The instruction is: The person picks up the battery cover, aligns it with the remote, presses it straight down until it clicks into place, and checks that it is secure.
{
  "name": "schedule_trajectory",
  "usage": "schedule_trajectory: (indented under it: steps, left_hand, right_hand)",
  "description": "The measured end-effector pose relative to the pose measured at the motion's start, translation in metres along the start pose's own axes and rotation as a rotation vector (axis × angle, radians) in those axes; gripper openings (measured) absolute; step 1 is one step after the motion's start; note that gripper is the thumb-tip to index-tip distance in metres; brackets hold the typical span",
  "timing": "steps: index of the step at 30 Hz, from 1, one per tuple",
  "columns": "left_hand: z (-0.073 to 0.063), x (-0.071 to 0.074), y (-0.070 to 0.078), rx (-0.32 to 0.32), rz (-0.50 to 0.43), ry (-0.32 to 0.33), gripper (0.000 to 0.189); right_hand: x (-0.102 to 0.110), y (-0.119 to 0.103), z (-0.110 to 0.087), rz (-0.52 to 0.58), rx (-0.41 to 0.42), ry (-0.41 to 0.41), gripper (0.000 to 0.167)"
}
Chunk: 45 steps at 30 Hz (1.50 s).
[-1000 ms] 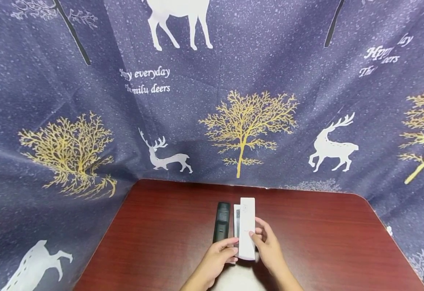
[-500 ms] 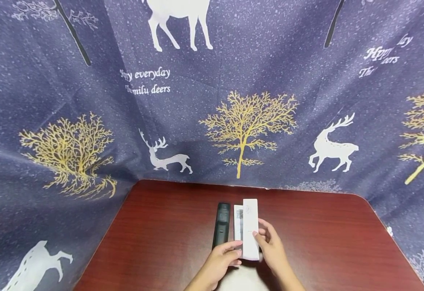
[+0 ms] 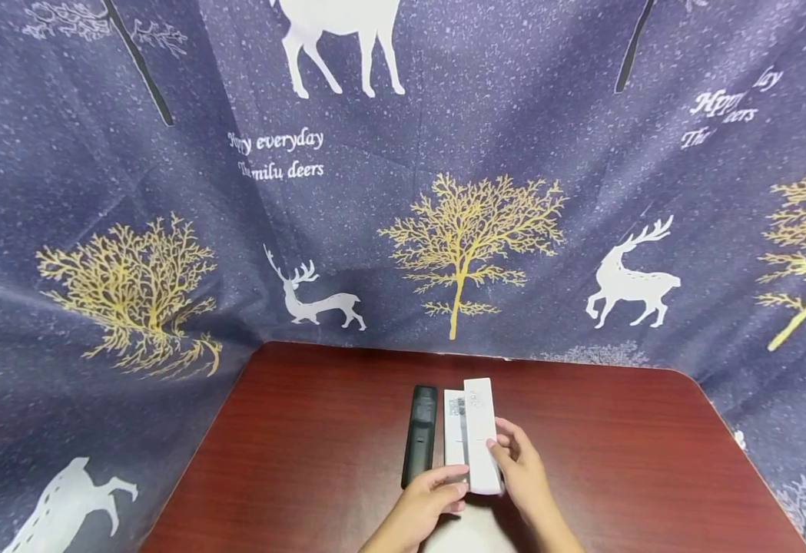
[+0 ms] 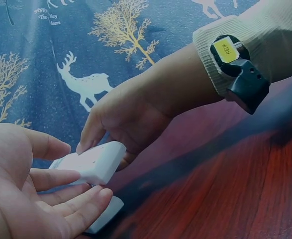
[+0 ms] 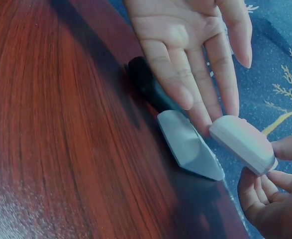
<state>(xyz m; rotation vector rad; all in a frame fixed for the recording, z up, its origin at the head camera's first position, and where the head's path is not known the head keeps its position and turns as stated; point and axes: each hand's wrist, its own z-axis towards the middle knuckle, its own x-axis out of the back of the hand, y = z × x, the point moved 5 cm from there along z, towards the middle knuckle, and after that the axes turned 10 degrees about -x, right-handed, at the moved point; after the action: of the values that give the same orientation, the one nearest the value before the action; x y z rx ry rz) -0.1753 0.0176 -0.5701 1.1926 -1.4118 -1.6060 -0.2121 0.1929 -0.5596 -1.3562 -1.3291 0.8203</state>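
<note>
My right hand (image 3: 523,468) holds a white remote control (image 3: 482,438), thumb on its top face and fingers along its right side. In the right wrist view this remote (image 5: 243,144) is raised above the table, its near end toward the camera. My left hand (image 3: 423,503) lies at its left edge, fingers stretched out and fingertips right at the remote, as the left wrist view also shows of the hand (image 4: 16,194). A second white remote control (image 3: 452,430) lies on the table, partly covered by the raised one. Left of it lies a black remote control (image 3: 420,430).
The reddish-brown wooden table (image 3: 320,430) has rounded far corners. A blue cloth (image 3: 347,230) printed with deer and trees hangs behind it and along its sides. A wrist camera (image 4: 235,64) is strapped over the right sleeve.
The held white remote has moved to the right and tilted slightly, uncovering more of the second white remote. Both hands have shifted right with it. The black remote has stayed put.
</note>
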Motion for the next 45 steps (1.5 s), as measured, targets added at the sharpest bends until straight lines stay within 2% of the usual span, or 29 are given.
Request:
schedule_trajectory:
  steps: [13, 21, 29, 37, 45]
  left_hand:
    - [-0.003, -0.008, -0.001, -0.005, 0.016, -0.032, 0.038]
    - [-0.004, -0.012, -0.001, -0.003, 0.059, -0.058, 0.039]
    - [-0.004, -0.015, 0.000, -0.030, 0.095, -0.102, 0.045]
    - [-0.005, -0.020, -0.001, 0.012, 0.048, -0.140, 0.049]
    - [-0.005, -0.023, -0.002, 0.012, 0.095, -0.162, 0.052]
  right_hand:
    - [0.009, 0.004, 0.004, -0.015, 0.001, 0.020, 0.044]
    - [0.014, 0.006, 0.004, -0.029, 0.005, 0.028, 0.045]
    - [0.015, 0.008, 0.005, -0.038, -0.011, 0.030, 0.045]
    - [0.018, 0.013, 0.007, -0.056, -0.031, 0.036, 0.047]
    - [0.017, 0.015, 0.007, -0.039, -0.018, 0.036, 0.045]
